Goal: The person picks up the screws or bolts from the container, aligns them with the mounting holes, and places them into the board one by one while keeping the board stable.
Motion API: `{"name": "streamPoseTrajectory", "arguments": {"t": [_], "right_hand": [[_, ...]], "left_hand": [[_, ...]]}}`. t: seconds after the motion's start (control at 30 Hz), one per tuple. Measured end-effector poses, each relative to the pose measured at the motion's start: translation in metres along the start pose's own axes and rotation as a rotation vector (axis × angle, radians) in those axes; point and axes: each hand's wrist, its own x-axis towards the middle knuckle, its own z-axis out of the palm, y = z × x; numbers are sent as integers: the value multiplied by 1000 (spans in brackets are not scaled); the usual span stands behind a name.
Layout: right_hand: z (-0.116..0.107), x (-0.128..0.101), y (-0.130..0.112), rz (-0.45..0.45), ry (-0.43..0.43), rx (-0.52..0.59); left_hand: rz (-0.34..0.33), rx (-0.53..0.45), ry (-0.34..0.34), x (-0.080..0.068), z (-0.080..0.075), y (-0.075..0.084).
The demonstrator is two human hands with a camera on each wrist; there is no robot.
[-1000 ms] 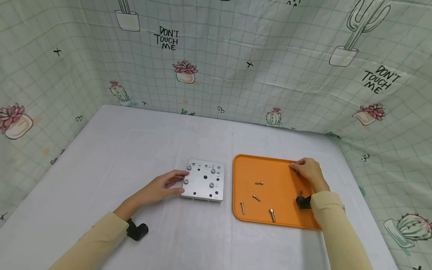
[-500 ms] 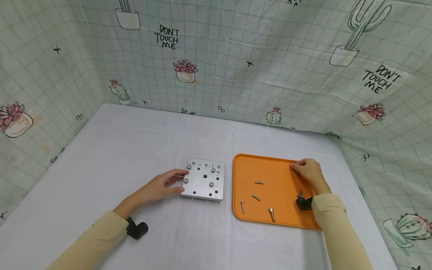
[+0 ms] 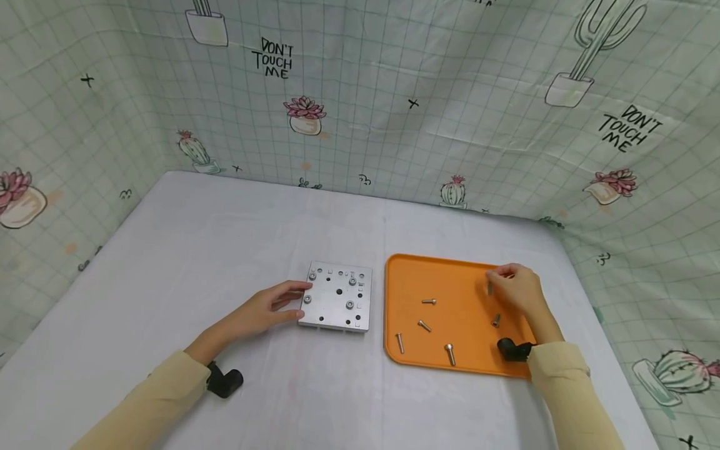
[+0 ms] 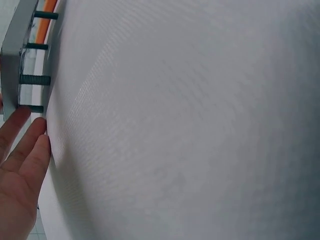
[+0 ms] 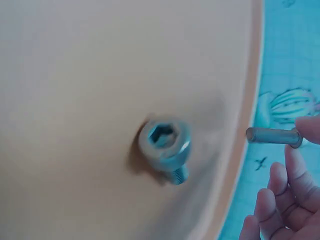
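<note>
My left hand (image 3: 292, 301) lies on the white table with straight fingers (image 4: 27, 145) against the left edge of a square metal plate (image 3: 339, 297). The plate (image 4: 11, 55) has screws poking out below it. My right hand (image 3: 502, 276) hovers over the far right part of an orange tray (image 3: 405, 269) and pinches a small silver screw (image 3: 490, 287) between thumb and fingertips. In the right wrist view that pinched screw (image 5: 272, 136) points away from the fingers (image 5: 307, 131), above a hex-socket screw (image 5: 165, 144) lying on the tray (image 5: 75, 100).
Several loose screws lie in the tray, among them one (image 3: 429, 301) near its middle and one (image 3: 450, 354) by the near rim. A cactus-print cloth wall (image 3: 394, 94) encloses the table on three sides. Black wrist mounts (image 3: 226, 380) sit under both sleeves.
My right hand has lifted slightly and drawn back toward me with the screw pinched in it. The left hand and the plate have stayed put.
</note>
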Motion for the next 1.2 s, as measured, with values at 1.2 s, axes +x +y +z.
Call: {"name": "streamPoseTrajectory", "arguments": {"t": [1.2], "right_hand": [[57, -67, -138, -406, 18, 197]], "left_hand": [[-9, 29, 34, -1, 2, 1]]}}
